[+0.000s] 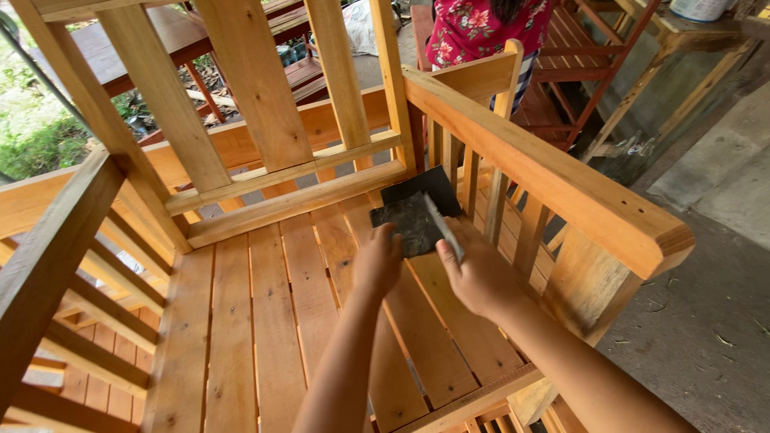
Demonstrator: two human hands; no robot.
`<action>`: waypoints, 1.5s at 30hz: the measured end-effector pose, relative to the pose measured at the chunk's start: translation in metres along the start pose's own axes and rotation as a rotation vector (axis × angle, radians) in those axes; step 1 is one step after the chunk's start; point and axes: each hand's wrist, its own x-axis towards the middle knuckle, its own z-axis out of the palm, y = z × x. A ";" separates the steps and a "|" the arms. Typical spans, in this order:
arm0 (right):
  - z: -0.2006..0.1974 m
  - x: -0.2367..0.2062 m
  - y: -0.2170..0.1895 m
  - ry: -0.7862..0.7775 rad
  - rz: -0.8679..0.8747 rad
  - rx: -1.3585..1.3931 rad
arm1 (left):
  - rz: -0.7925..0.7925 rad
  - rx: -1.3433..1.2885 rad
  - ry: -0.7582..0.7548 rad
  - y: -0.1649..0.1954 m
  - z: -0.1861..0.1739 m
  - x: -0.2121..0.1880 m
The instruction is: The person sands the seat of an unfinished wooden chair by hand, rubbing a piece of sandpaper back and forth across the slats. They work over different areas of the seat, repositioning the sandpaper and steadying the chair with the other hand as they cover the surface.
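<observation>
Open-air carpentry workshop, unfinished wooden chairs (273, 305), stacked red-brown furniture frames (593, 48), concrete floor (706, 321)

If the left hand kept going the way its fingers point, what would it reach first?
The left hand points up the seat toward the chair's back. Its fingertips already touch the dark sheet of sandpaper, so that comes first; beyond lies the back rail, though depth is hard to judge.

A person in a red floral top (477, 28) stands at twelve o'clock; reddish wooden chairs (581, 60) at one o'clock; green plants (36, 136) at ten o'clock.
</observation>
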 end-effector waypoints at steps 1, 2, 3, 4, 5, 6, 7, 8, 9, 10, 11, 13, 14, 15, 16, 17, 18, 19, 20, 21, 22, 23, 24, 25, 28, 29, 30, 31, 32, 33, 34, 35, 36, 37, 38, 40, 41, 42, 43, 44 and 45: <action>0.007 -0.002 -0.009 -0.019 -0.062 -0.032 | -0.016 0.103 0.045 -0.017 -0.011 -0.002; 0.017 -0.004 -0.018 -0.040 -0.126 -0.062 | -0.033 0.207 0.091 -0.035 -0.023 -0.006; 0.031 -0.006 -0.030 -0.140 -0.178 -0.130 | -0.100 0.313 0.059 -0.052 -0.036 -0.012; 0.047 -0.009 -0.043 -0.240 -0.230 -0.198 | -0.169 0.418 0.026 -0.067 -0.048 -0.017; 0.062 -0.010 -0.055 -0.340 -0.284 -0.269 | -0.223 0.467 -0.006 -0.081 -0.062 -0.025; 0.076 -0.012 -0.066 -0.530 -0.231 -0.355 | -0.277 0.516 -0.036 -0.093 -0.075 -0.033; 0.090 -0.016 -0.077 -0.718 -0.177 -0.442 | -0.332 0.565 -0.066 -0.101 -0.087 -0.038; 0.101 -0.016 -0.084 -0.904 -0.119 -0.532 | -0.360 0.560 -0.100 -0.107 -0.097 -0.042; 0.110 -0.011 -0.088 -0.889 -0.125 -0.538 | -0.389 0.554 -0.136 -0.112 -0.106 -0.048; 0.119 -0.003 -0.089 -0.872 -0.132 -0.542 | -0.417 0.548 -0.170 -0.116 -0.114 -0.052; 0.128 0.008 -0.089 -0.854 -0.139 -0.548 | -0.403 0.552 -0.165 -0.117 -0.119 -0.053; 0.149 0.035 -0.083 -0.809 -0.137 -0.550 | -0.374 0.556 -0.165 -0.117 -0.123 -0.055; 0.161 0.049 -0.078 -0.790 -0.136 -0.554 | -0.357 0.556 -0.161 -0.117 -0.124 -0.054; 0.173 0.065 -0.072 -0.784 -0.117 -0.563 | -0.341 0.555 -0.155 -0.118 -0.123 -0.053; 0.185 0.082 -0.068 -0.779 -0.099 -0.570 | -0.326 0.556 -0.149 -0.118 -0.123 -0.052; 0.198 0.097 -0.064 -0.774 -0.081 -0.576 | -0.321 0.549 -0.142 -0.118 -0.122 -0.050; 0.209 0.112 -0.058 -0.769 -0.059 -0.568 | -0.315 0.541 -0.136 -0.119 -0.121 -0.049; 0.219 0.129 -0.054 -0.760 -0.039 -0.559 | -0.306 0.536 -0.125 -0.119 -0.121 -0.047; 0.230 0.146 -0.052 -0.745 -0.020 -0.546 | -0.307 0.535 -0.124 -0.120 -0.122 -0.046; 0.240 0.165 -0.048 -0.727 0.006 -0.556 | -0.305 0.527 -0.123 -0.120 -0.122 -0.044; 0.248 0.179 -0.046 -0.715 0.032 -0.564 | -0.308 0.518 -0.127 -0.119 -0.123 -0.044; 0.258 0.187 -0.044 -0.705 0.058 -0.563 | -0.307 0.527 -0.123 -0.119 -0.124 -0.044; 0.264 0.191 -0.041 -0.688 0.033 -0.548 | -0.301 0.538 -0.121 -0.117 -0.125 -0.044; 0.266 0.193 -0.038 -0.667 0.015 -0.537 | -0.287 0.546 -0.121 -0.116 -0.126 -0.043; 0.252 0.168 -0.029 -0.697 -0.015 -0.527 | -0.299 0.514 -0.114 -0.111 -0.129 -0.044; 0.242 0.156 -0.030 -0.720 -0.031 -0.522 | -0.305 0.526 -0.122 -0.110 -0.130 -0.044; 0.229 0.137 -0.029 -0.718 -0.091 -0.528 | -0.316 0.536 -0.136 -0.108 -0.130 -0.044; 0.213 0.115 -0.029 -0.723 -0.148 -0.535 | -0.328 0.542 -0.155 -0.107 -0.130 -0.045; 0.194 0.094 -0.027 -0.784 -0.174 -0.544 | -0.322 0.543 -0.157 -0.107 -0.130 -0.045; 0.176 0.075 -0.025 -0.840 -0.201 -0.549 | -0.311 0.548 -0.155 -0.106 -0.129 -0.045; 0.163 0.061 -0.024 -0.831 -0.216 -0.529 | -0.300 0.555 -0.150 -0.106 -0.129 -0.045; 0.151 0.049 -0.021 -0.824 -0.234 -0.512 | -0.298 0.553 -0.155 -0.105 -0.128 -0.044; 0.145 0.045 -0.019 -0.820 -0.256 -0.496 | -0.301 0.549 -0.157 -0.105 -0.128 -0.044; 0.145 0.046 -0.017 -0.813 -0.248 -0.510 | -0.306 0.549 -0.160 -0.105 -0.127 -0.043; 0.150 0.052 -0.014 -0.809 -0.241 -0.520 | -0.310 0.560 -0.166 -0.104 -0.127 -0.042; 0.165 0.074 -0.007 -0.789 -0.223 -0.535 | -0.330 0.582 -0.179 -0.104 -0.126 -0.040; 0.178 0.089 -0.004 -0.765 -0.211 -0.539 | -0.328 0.584 -0.180 -0.104 -0.127 -0.040; 0.192 0.108 -0.002 -0.737 -0.203 -0.544 | -0.324 0.586 -0.177 -0.104 -0.127 -0.038; 0.205 0.127 0.000 -0.724 -0.162 -0.558 | -0.319 0.587 -0.170 -0.104 -0.127 -0.037; 0.218 0.147 0.000 -0.709 -0.123 -0.573 | -0.321 0.582 -0.173 -0.104 -0.128 -0.036; 0.230 0.166 -0.001 -0.688 -0.086 -0.564 | -0.324 0.576 -0.176 -0.104 -0.129 -0.035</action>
